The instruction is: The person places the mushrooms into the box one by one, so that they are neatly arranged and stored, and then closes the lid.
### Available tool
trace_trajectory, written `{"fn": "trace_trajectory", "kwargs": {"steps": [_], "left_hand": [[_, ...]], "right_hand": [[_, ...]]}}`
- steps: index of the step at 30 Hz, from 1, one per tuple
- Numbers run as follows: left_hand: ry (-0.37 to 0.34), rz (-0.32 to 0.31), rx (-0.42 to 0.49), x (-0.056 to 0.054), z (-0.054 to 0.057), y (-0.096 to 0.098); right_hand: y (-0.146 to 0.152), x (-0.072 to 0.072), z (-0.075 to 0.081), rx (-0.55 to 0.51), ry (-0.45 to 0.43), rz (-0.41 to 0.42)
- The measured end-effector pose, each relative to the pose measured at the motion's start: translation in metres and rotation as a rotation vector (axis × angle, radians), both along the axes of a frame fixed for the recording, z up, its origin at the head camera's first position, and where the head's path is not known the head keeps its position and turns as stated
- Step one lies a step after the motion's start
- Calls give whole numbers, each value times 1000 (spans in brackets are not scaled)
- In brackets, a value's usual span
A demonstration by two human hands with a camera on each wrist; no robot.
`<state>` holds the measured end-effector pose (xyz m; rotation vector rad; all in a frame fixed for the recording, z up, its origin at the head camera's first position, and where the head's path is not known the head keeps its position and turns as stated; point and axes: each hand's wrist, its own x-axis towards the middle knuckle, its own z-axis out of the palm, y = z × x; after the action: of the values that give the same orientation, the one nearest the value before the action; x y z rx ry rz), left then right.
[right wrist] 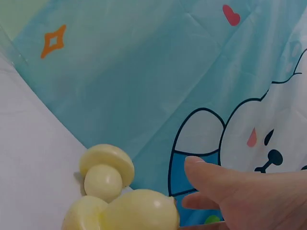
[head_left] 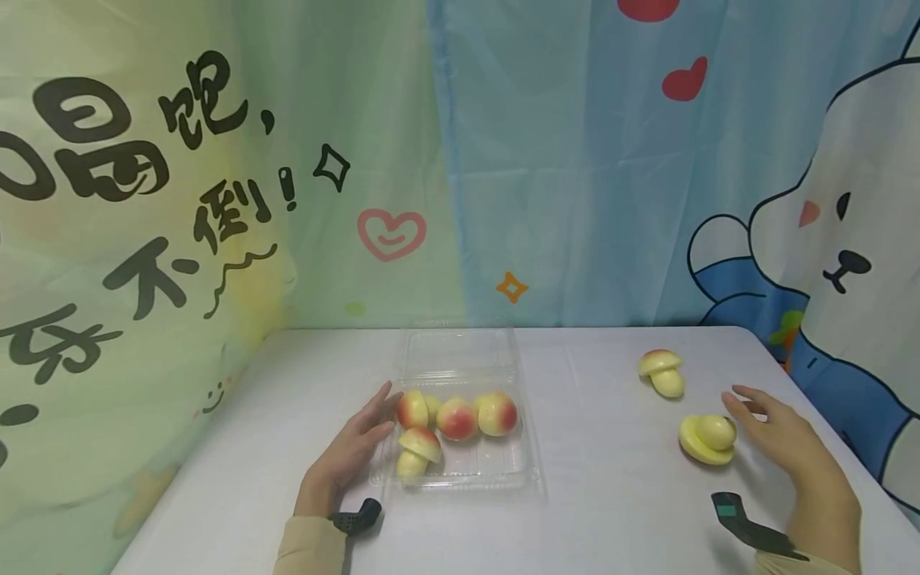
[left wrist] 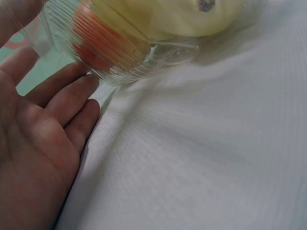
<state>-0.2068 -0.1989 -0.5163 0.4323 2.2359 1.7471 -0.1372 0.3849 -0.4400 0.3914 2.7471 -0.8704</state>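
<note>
A clear plastic clamshell box [head_left: 492,465] stands on the table with its lid [head_left: 460,351] folded back. Several toy mushrooms with red-and-yellow caps lie inside, among them one on its side [head_left: 417,452] at the front left. My left hand [head_left: 352,449] rests against the box's left wall; its fingers [left wrist: 72,98] look fairly straight in the left wrist view. Over on the right, a toy mushroom [head_left: 707,439] lies cap down, stem up. Just right of it hovers my right hand [head_left: 779,435], fingers slightly bent and holding nothing. Another mushroom [head_left: 661,373] sits farther back.
A white cloth covers the table [head_left: 596,495], whose back edge meets a printed curtain [head_left: 546,160]. The curtain's cartoon bear [head_left: 862,224] is beside the table's right edge. Black wrist devices, such as the left one [head_left: 357,517], are on both wrists.
</note>
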Motion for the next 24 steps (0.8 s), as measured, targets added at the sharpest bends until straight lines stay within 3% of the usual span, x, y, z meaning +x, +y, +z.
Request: {"fn": "trace_trajectory", "kwargs": {"steps": [3, 9, 19, 24], "left_hand": [[-16, 4, 37, 0, 0, 0], [-50, 50, 3, 1, 1, 2], [-74, 43, 68, 2, 2, 2], [-77, 49, 44, 1, 1, 3]], "right_hand": [[2, -1, -4, -44, -51, 19], [-2, -1, -10, -163, -119, 37], [-10, 0, -10, -233, -187, 16], [-11, -2, -13, -244, -225, 3]]}}
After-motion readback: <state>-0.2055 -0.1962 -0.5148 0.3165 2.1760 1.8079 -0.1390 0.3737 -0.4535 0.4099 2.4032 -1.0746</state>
